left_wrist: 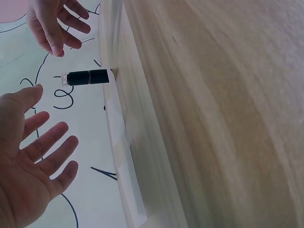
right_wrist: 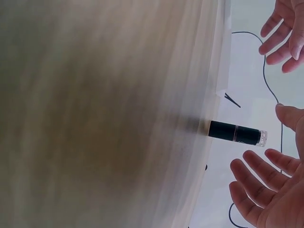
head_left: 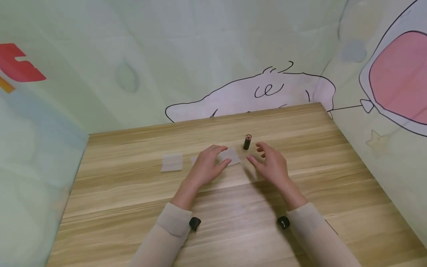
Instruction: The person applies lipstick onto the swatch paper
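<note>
A slim black cylindrical tube with a clear top [head_left: 247, 142] is standing upright on a light brown wood-grain table [head_left: 133, 207]. The bare right hand [head_left: 273, 165] is hovering near the tube, on its right side, released, with its fingers parted and loosely bent. The bare left hand [head_left: 210, 165] is also hovering released, its thumb and fingers spreading apart; it is partly covering a thin whitish square sheet [head_left: 230, 157], which is lying flat just beside the tube. A pale sheet edge [head_left: 194, 160] is showing left of that hand; whether it is belonging to a separate sheet cannot be told. A second whitish square sheet [head_left: 171, 162] is lying farther left. Light-coloured long sleeves [head_left: 166, 233] are covering both forearms. Behind the table, a pale green backdrop printed with line drawings [head_left: 150, 48] is hanging.
</note>
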A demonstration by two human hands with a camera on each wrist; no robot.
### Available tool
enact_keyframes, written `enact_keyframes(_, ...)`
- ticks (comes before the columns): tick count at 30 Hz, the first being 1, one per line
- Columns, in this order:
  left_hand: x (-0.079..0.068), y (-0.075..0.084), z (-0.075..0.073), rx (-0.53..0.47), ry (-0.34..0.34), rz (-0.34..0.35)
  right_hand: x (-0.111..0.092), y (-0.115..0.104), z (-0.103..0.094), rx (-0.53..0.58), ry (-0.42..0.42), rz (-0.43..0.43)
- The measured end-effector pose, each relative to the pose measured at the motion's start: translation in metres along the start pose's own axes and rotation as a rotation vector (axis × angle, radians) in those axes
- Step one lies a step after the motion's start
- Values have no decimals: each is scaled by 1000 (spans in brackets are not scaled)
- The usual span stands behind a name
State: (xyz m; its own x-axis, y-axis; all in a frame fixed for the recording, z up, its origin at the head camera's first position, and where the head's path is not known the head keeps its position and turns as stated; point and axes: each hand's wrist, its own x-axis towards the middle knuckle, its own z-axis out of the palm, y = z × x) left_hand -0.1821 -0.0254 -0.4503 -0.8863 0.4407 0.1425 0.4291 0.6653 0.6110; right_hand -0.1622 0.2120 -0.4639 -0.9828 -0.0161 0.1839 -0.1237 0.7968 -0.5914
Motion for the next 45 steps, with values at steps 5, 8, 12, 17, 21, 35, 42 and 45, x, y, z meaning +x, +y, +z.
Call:
enact_keyframes(5,2,0,1,1,-14,-12,3,1,0,-8,-21,10)
enact_keyframes(8,3,0,2,2,-17,-8,6,2,0,-18,-28,9)
enact_keyframes(12,4,2,2,3,-13,4,10,3,0,-32,-32,5)
enact_keyframes(17,6,2,3,-9,-17,6,11,3,0,-40,-44,3)
enact_keyframes(21,7,1,4,-10,-22,0,13,3,1,-43,-49,-1)
enact_keyframes(35,13,2,5,2,-23,32,22,5,-3,-130,-78,-29)
enact_keyframes(42,13,1,8,3,-28,36,28,5,-5,-200,-102,-58)
enact_keyframes(45,13,1,8,-5,-26,39,32,5,-6,-220,-127,-56)
